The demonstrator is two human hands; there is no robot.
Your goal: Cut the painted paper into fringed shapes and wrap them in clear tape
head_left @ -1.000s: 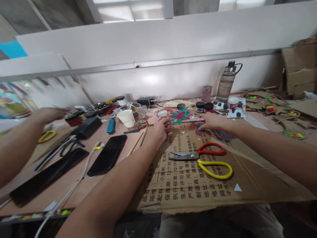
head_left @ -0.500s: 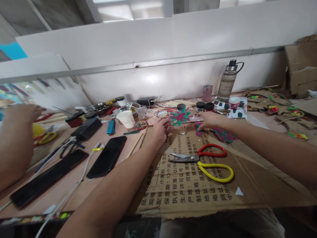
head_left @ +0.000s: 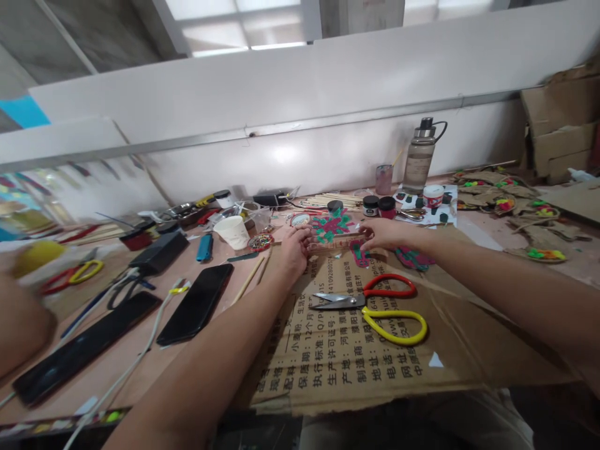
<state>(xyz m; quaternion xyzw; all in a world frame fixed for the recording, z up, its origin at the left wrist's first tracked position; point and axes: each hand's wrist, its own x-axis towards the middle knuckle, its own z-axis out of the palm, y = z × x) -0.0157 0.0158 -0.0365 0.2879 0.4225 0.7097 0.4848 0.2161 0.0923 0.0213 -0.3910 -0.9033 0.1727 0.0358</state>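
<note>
Head view: your two hands meet the work at the far edge of a printed cardboard sheet (head_left: 469, 331). Your right hand (head_left: 383, 235) reaches in with thumb and fingers partly bent, the gap between them narrow, and the thumb touches a small magenta-and-green piece (head_left: 360, 254) that sits on the sheet, just in front of a larger painted piece (head_left: 330, 225). You may be pinching it or only pressing on it; the view is too small and blurred to tell. Your left hand (head_left: 297, 250) is loosely curled, its fingertips just beside the left end of the larger piece. Whether those fingers hold anything, you cannot tell from here. A third painted piece (head_left: 415, 259) lies near your right wrist, partly covered by the forearm.

To handle these well, take each piece by its rim with light fingertips, since it is not clear whether the paint is dry, and the thin lobes look easy to bend. Lift your right wrist clear of the third piece so you don't drag or smear it. Mind the scissors (head_left: 355, 302) lying between your forearms with blades parted, and watch your left knuckles around the bead dish (head_left: 261, 242).
</note>
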